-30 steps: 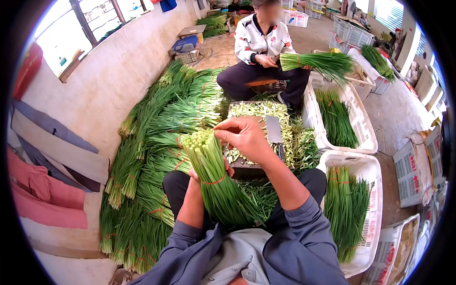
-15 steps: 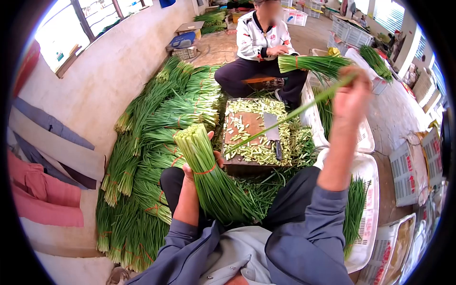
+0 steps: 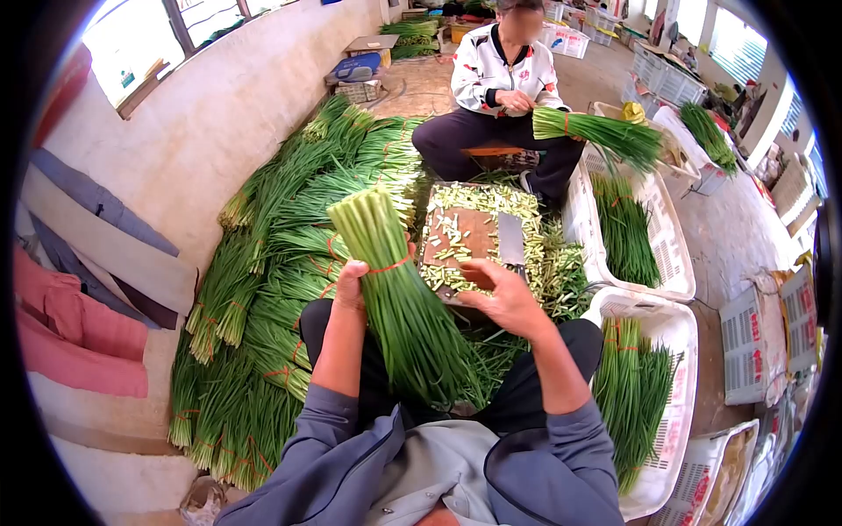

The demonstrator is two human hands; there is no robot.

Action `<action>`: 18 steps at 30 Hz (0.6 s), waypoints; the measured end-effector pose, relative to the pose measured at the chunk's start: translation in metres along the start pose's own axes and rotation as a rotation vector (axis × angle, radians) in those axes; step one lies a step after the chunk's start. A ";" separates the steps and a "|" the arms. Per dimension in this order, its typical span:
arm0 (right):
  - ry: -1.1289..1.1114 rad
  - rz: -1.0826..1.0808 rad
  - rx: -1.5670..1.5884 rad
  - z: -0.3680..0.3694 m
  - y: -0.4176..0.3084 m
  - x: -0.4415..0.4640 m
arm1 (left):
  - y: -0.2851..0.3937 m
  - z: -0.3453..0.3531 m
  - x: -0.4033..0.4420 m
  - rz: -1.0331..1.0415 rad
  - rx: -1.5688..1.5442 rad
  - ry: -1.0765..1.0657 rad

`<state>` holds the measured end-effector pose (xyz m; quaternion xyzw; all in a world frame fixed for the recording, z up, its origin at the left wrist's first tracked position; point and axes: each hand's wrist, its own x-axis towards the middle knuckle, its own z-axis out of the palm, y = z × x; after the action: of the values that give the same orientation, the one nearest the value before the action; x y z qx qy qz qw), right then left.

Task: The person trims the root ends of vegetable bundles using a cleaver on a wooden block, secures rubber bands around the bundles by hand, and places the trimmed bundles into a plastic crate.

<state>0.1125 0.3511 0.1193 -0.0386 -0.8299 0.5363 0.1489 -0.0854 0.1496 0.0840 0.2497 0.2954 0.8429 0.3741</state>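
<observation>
My left hand (image 3: 353, 285) is closed round a thick bundle of garlic chives (image 3: 403, 324), just by its red band. The pale cut ends point up and away from me, and the leaves hang between my knees. To the right of the bundle, my right hand (image 3: 507, 300) is held with fingers apart and nothing in it. Beyond it stands a chopping block (image 3: 458, 232) strewn with short cut stalk ends. A cleaver (image 3: 510, 238) lies flat on its right side, its dark handle partly hidden behind my right hand.
Tied chive bundles (image 3: 281, 254) are heaped along the wall at left. White plastic crates (image 3: 687, 394) with more bundles line my right side. Across the block sits another person (image 3: 506, 70), holding a chive bundle (image 3: 601, 134).
My right hand was raised at right with a long green stalk; it has come down beside the bundle, and the stalk is gone from it. My left hand still grips the bundle.
</observation>
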 end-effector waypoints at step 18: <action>0.365 -0.207 -0.010 0.032 0.023 0.034 | -0.021 0.010 -0.052 -0.524 0.164 -0.324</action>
<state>0.0683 0.3405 0.0935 -0.0504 -0.7913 0.4983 0.3507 -0.0375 0.1234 0.0661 0.3252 0.3531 0.6405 0.5994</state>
